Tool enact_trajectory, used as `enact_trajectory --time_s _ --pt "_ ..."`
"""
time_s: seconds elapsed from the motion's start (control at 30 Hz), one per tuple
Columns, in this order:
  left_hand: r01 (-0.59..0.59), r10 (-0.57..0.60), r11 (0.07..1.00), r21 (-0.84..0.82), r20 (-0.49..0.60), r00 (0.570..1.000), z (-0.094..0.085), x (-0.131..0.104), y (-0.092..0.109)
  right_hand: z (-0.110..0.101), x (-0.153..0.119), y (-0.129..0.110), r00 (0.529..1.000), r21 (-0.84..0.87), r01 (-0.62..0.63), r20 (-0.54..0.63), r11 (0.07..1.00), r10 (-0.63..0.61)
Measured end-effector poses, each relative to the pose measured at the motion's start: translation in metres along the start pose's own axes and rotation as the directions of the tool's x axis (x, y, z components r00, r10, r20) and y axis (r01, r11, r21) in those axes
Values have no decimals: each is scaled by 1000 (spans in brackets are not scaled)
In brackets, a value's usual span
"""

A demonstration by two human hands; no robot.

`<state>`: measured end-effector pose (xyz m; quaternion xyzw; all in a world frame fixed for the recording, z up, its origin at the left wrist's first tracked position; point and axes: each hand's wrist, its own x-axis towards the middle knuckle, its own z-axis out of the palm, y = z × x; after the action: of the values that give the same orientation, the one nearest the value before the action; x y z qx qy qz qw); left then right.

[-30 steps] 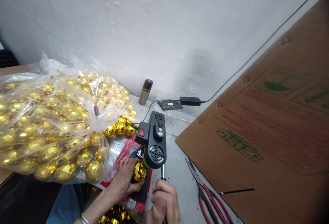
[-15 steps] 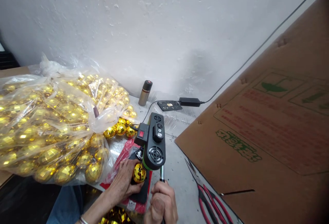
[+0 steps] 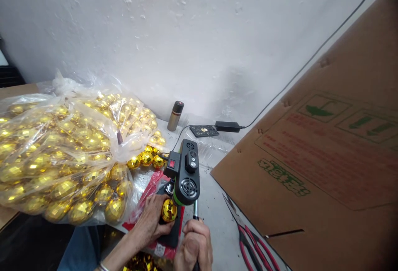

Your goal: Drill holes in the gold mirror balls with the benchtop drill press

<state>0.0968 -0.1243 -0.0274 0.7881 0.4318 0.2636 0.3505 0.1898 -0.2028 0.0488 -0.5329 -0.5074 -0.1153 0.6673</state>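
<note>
My left hand (image 3: 153, 218) is closed around a gold mirrored ball (image 3: 169, 211), thumb on the near side and fingers on the far side. The ball sits under the front end of a black bench machine (image 3: 188, 173) with round vents and a box with a red switch (image 3: 172, 163). My right hand (image 3: 195, 244) is wrapped round the black grip of the machine's metal lever (image 3: 195, 209). Part of the machine's dark base (image 3: 171, 238) shows below the ball, over red plastic (image 3: 154, 186). Where the ball meets the machine is hidden.
A big clear bag of gold balls (image 3: 71, 155) fills the left. Loose balls (image 3: 146, 159) lie beside it. Red-handled shears (image 3: 248, 238) lie near a cardboard box (image 3: 311, 159) on the right. Behind are a spray can (image 3: 175, 115), a phone (image 3: 204, 131) and a power adapter (image 3: 228, 127).
The view has shifted slightly. Both hands keep the same hold on the ball and the lever, with no clear movement.
</note>
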Motion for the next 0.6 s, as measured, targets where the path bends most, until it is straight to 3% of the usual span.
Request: enact_trajectory --time_s 0.17,0.3,0.4,0.5,0.6 --pt "0 0 1000 10 2 1000 4 1 -2 3 -19 19 1000 -52 16 -6 999 -16" --pt "27 -27 1000 2 35 999 6 0 -2 6 -24 39 986 -30 169 -1 985 -169" --pt "31 -31 1000 -2 33 999 5 1 -1 5 -18 40 973 -22 230 4 973 -230" --pt "15 -15 1000 1 8 1000 5 4 1 -2 5 19 989 -20 149 15 989 -149" --pt "1 -1 1000 12 -4 1000 5 2 1 -11 46 -11 997 58 -40 66 998 36"
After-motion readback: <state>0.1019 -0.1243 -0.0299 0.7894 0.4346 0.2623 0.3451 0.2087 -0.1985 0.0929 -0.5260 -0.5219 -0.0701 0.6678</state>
